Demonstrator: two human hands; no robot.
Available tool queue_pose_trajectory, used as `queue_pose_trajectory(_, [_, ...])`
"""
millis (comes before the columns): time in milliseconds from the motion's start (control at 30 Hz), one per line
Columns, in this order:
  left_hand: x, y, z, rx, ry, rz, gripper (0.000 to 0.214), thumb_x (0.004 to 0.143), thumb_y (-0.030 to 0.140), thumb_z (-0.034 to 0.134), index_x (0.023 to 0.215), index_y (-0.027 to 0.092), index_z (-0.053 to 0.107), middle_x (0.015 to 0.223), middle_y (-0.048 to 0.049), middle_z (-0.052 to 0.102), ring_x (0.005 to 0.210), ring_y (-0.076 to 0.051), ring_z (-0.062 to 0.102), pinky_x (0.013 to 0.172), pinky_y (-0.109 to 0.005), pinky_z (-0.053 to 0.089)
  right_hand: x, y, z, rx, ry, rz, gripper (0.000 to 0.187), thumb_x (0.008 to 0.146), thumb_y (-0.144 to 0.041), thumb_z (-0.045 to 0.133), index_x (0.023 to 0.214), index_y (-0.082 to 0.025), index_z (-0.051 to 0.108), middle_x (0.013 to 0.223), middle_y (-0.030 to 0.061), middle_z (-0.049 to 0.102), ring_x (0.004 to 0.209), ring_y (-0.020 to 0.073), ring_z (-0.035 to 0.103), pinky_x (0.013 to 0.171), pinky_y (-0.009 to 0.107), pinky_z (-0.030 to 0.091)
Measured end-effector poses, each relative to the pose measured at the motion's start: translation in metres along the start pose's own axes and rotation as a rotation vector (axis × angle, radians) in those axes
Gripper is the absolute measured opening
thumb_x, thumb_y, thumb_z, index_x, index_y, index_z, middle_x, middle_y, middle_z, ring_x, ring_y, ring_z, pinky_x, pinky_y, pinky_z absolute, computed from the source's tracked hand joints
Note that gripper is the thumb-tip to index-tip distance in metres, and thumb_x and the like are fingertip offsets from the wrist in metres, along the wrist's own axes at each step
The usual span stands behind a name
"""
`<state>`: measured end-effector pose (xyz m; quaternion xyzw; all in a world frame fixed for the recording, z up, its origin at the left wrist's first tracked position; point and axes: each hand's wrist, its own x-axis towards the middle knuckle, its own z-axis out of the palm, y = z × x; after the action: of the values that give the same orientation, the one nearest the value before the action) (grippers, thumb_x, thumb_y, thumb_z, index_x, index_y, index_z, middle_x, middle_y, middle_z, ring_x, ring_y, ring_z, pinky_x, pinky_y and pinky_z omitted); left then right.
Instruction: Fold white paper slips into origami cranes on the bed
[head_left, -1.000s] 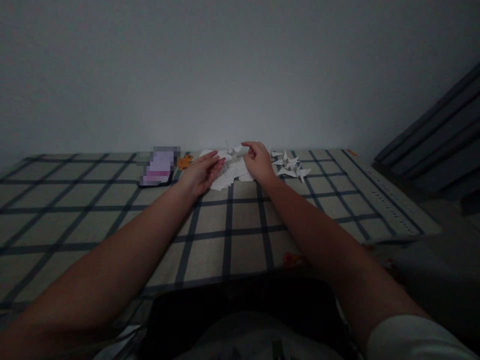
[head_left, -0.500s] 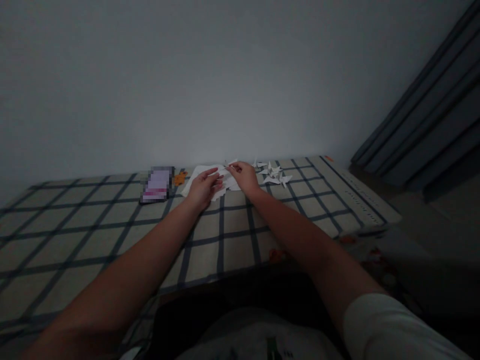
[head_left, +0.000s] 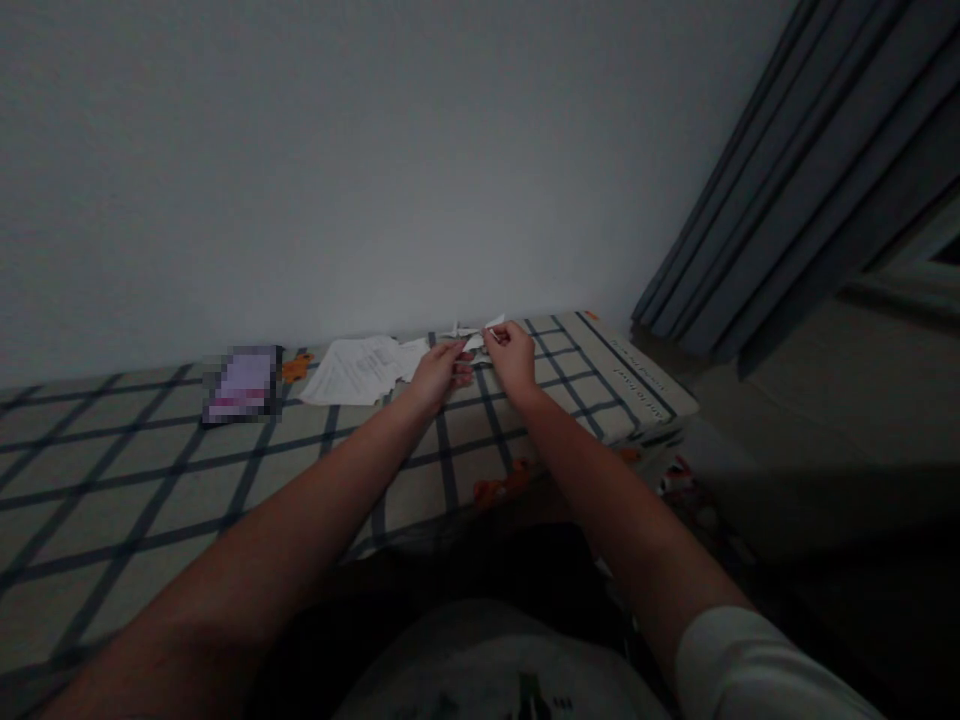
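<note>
My right hand (head_left: pixel 513 352) is closed, thumb and fingers pinching a white folded paper (head_left: pixel 475 343) with pointed ends, perhaps a paper crane. My left hand (head_left: pixel 441 372) meets it from the left; its thumb and forefinger close on the paper's near end, while the other fingers curl loosely below. Behind and between the hands, more white folded paper (head_left: pixel 456 331) lies on the checked cloth, partly hidden by my fingers. To the left of my left hand lies a flat printed paper sheet (head_left: pixel 352 372) with a torn right edge.
A phone (head_left: pixel 241 385) with a blurred purple screen lies at the left, beside a small orange figure (head_left: pixel 297 368). The checked cloth (head_left: pixel 300 475) covers the surface up to the wall (head_left: pixel 450 170). Grey curtains (head_left: pixel 780 190) hang at the right.
The view has turned right. Both hands have moved right across the cloth, from over the printed sheet to the folded papers, carrying the folded piece. The sheet now lies uncovered.
</note>
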<state>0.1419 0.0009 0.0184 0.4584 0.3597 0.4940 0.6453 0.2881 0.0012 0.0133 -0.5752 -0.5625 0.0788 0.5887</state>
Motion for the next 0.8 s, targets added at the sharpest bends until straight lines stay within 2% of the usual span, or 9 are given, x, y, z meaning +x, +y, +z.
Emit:
queue_pose_trajectory(200, [0.005,-0.017,0.051,0.089,-0.068,-0.022,0.009,0.097,0.022,0.056,0.099,0.016,0.063,0.086,-0.0009,0.065,0.056,-0.007,0.061,0.055,-0.021,0.051,0.001,0.031,-0.055,-0.173,0.089,0.17,0.023,0.092,-0.037,0.06,0.092,-0.015,0.069,0.092,0.009,0.074,0.085,0.0195,0.067,0.079,0.027,0.047])
queue_pose_trajectory(333, [0.009,-0.028,0.07,0.19,-0.113,-0.037,0.008,0.091,0.011,0.059,0.096,0.015,0.063,0.082,-0.0005,0.065,0.055,-0.009,0.061,0.055,-0.023,0.052,-0.002,0.046,-0.074,-0.359,0.017,0.281,0.02,0.091,-0.033,0.061,0.097,-0.015,0.069,0.098,0.0112,0.075,0.091,0.0224,0.068,0.082,0.03,0.047])
queue_pose_trajectory(433, [0.014,-0.037,0.076,0.265,-0.149,-0.035,0.01,0.087,0.007,0.063,0.093,0.015,0.065,0.077,-0.0009,0.067,0.053,-0.01,0.06,0.054,-0.024,0.052,-0.005,0.05,-0.075,-0.459,-0.048,0.338,0.018,0.09,-0.029,0.06,0.101,-0.017,0.068,0.103,0.0119,0.075,0.097,0.0229,0.068,0.084,0.031,0.047])
queue_pose_trajectory(633, [0.025,-0.048,0.074,0.331,-0.159,0.023,0.01,0.087,0.009,0.064,0.094,0.015,0.067,0.068,0.0012,0.063,0.052,-0.009,0.058,0.053,-0.021,0.05,-0.004,0.053,-0.062,-0.545,-0.154,0.332,0.02,0.091,-0.033,0.059,0.105,-0.019,0.065,0.106,0.0136,0.074,0.098,0.0255,0.069,0.082,0.034,0.049])
queue_pose_trajectory(800, [0.029,-0.046,0.067,0.322,-0.153,0.025,0.011,0.088,0.01,0.06,0.096,0.016,0.065,0.072,0.0,0.065,0.053,-0.01,0.06,0.054,-0.023,0.05,-0.008,0.052,-0.059,-0.561,-0.172,0.262,0.034,0.092,-0.038,0.058,0.119,-0.019,0.06,0.105,0.0164,0.074,0.097,0.0313,0.071,0.08,0.038,0.049])
